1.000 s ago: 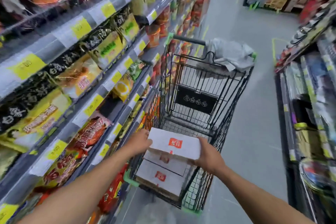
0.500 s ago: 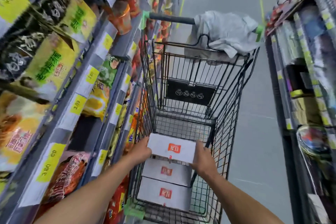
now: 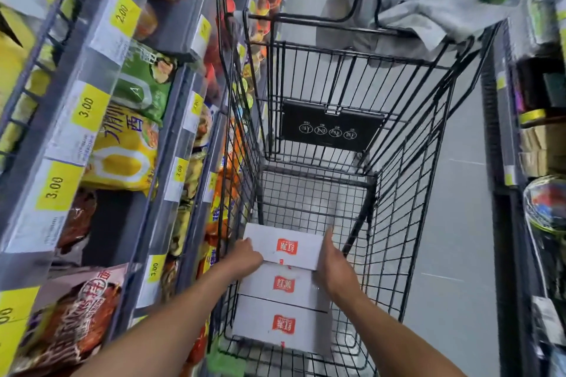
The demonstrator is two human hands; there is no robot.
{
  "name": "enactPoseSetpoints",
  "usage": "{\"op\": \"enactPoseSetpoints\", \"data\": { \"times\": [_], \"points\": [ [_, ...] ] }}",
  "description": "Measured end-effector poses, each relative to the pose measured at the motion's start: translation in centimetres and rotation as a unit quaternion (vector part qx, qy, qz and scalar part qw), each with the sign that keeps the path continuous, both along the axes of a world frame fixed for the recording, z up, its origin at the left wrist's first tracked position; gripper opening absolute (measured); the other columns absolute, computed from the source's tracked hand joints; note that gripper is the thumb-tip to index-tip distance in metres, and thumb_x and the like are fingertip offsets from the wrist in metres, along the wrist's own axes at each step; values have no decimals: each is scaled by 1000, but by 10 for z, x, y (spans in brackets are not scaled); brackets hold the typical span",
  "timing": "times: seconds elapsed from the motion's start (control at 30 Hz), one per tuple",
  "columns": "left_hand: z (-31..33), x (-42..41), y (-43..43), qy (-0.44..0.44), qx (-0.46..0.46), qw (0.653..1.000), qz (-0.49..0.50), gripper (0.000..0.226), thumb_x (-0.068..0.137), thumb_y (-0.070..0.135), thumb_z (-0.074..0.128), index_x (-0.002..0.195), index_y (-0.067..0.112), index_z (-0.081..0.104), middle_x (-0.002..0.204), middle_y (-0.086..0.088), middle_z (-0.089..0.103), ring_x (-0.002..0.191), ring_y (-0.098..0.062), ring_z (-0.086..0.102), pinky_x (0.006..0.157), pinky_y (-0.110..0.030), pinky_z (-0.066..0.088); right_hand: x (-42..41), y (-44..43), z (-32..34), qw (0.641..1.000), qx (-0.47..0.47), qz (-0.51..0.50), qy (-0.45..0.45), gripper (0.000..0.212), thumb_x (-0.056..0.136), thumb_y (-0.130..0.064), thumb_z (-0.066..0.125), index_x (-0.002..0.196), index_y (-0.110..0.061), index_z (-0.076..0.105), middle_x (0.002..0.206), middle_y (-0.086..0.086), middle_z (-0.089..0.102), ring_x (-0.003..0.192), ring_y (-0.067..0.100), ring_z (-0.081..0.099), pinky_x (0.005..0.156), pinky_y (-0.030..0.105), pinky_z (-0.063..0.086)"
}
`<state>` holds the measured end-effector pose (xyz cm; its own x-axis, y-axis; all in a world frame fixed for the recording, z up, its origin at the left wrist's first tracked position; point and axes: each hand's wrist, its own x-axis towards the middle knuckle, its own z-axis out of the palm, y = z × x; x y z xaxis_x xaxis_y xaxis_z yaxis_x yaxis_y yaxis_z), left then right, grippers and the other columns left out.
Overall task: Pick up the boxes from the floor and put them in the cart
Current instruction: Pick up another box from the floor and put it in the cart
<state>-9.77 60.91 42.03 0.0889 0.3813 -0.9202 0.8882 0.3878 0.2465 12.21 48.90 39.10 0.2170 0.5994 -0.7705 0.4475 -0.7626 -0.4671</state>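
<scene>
Aisle: smooth grey floor (image 3: 444, 223), bare to the right of the cart.

Cart (image 3: 398, 208): black wire mesh, long tapered basket, open top. Its left wall is close against the shelves, and the far two-thirds of its mesh bottom lies bare. A flat black plaque (image 3: 330, 128) with four round white symbols hangs on the far inner wall. Crumpled grey cloth (image 3: 422, 3) is draped over the far rim, below the handle.

Shelves (image 3: 92, 101), left of the cart: grey rails with yellow price tags and glossy soft packets in yellow, green and red. A second rack (image 3: 536, 162) stands right of the cart, too blurred to itemise.

Boxes: three flat white cardboard boxes, each with a red square label, inside the cart at its near end.
- Near box (image 3: 281, 324) and middle box (image 3: 281, 285) lie side by side on the bottom.
- Top box (image 3: 284, 246) overlaps the middle box's far edge and is held at both short sides.

Left hand (image 3: 245, 257): fingers curled over the top box's left edge.

Right hand (image 3: 335, 266): palm on the right edge, thumb up along it. The fingers seem tucked behind, out of view.
</scene>
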Motion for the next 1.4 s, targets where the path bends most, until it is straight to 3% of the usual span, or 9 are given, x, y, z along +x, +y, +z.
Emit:
{"op": "enactPoseSetpoints", "data": {
  "times": [0.1, 0.2, 0.27, 0.6, 0.73, 0.93, 1.07, 1.27, 1.4],
  "points": [
    [-8, 5, -2, 20, -12, 1000, -11, 70, 68, 29, 43, 135, 7, 50, 139, -11, 53, 124, -29, 54, 104, -37, 48, -2, 0, -9, 996, -25, -66, 56, 95, 75, -96, 1, 133, -41, 52, 103, 0, 77, 88, 16, 74, 88, 45, 54],
    [-6, 16, -8, 35, -22, 999, -23, 69, 83, 24, 46, 149, 6, 37, 154, -14, 35, 136, -33, 45, 112, -40, 41, -1, -1, -13, 998, -48, -24, 29, 81, 92, -59, 48, 157, -44, 0, 135, 16, 61, 104, 29, 69, 93, 52, 54],
    [-6, 21, -11, 39, -24, 998, -31, 67, 88, 22, 45, 152, 8, 32, 157, -14, 30, 138, -34, 43, 113, -42, 41, 2, -6, -25, 997, -51, 53, -9, 110, 84, -25, 62, 150, -48, -24, 144, 23, 47, 110, 36, 63, 92, 50, 55],
    [8, 25, -25, 31, 3, 1000, 7, 82, 71, 40, 47, 145, 5, 43, 149, -13, 47, 130, -32, 51, 108, -42, 46, 23, 1, 28, 990, -33, 136, -17, 66, 81, -21, 71, 137, -31, 37, 132, 7, 55, 105, 23, 63, 85, 35, 57],
    [56, 51, -41, 27, 29, 999, 16, 55, 95, 30, 51, 144, 6, 46, 148, -12, 51, 131, -30, 52, 106, -30, 44, 40, -1, 59, 983, -3, 181, -34, 82, 83, -21, 75, 152, -23, 31, 147, 9, 45, 125, 31, 56, 90, 34, 57],
    [116, 70, -90, 31, 109, 990, 86, 65, 101, 30, 50, 156, 4, 27, 158, -14, 38, 136, -29, 48, 103, -30, 43, 63, -7, 119, 947, 57, 309, -66, 72, 86, -23, 73, 147, -17, 38, 143, 10, 48, 134, 30, 45, 114, 46, 39],
    [140, 68, -144, 23, 173, 978, 115, 61, 90, 37, 55, 142, 5, 50, 147, -16, 53, 130, -29, 54, 103, -30, 46, 74, -19, 157, 917, 104, 377, -76, 77, 91, -34, 72, 153, -17, 31, 149, 10, 43, 135, 30, 45, 114, 42, 38],
    [173, 61, -247, 25, 249, 954, 164, 69, 103, 39, 45, 159, 4, 23, 166, -15, 23, 152, -27, 25, 118, -27, 22, 68, -61, 203, 831, 187, 514, -99, 83, 88, -46, 70, 153, -14, 30, 151, 13, 40, 137, 31, 43, 111, 36, 37],
    [182, 33, -307, 20, 279, 931, 233, 67, 96, 49, 51, 152, 14, 39, 154, -12, 44, 141, -30, 44, 113, -35, 37, 32, -83, 221, 776, 210, 589, -83, 91, 90, -53, 67, 160, -20, 20, 163, 10, 26, 148, 28, 29, 116, 36, 28]
  ]
}}
